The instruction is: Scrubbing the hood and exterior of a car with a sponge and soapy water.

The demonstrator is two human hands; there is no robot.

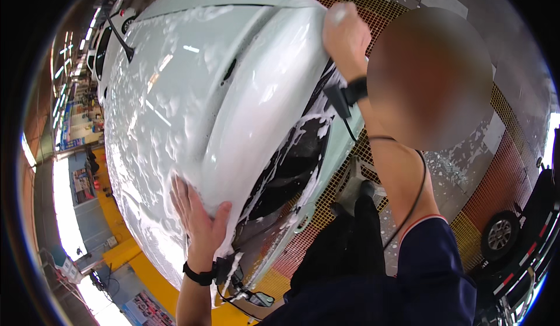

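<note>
A foam-covered, light-colored car roof (175,94) fills the middle and left of the view. My left hand (199,216) lies on the foamy roof near its lower edge, fingers spread, with no object seen in it. At the upper right, my right hand (346,33) is at the roof's side edge, its fingers curled; whether it holds something is hidden. Both wrists wear black straps with small devices, and a cable (422,186) runs along my right arm. Suds streak the dark side window (284,173) below the roof edge.
My feet are on or beside a small step stool (352,186) over yellow and orange floor grating (284,264). An antenna (127,50) rises from the roof. A side mirror (260,299) is near my left wrist. A dark vehicle's wheel (500,235) shows at right. A blurred round patch covers part of the view.
</note>
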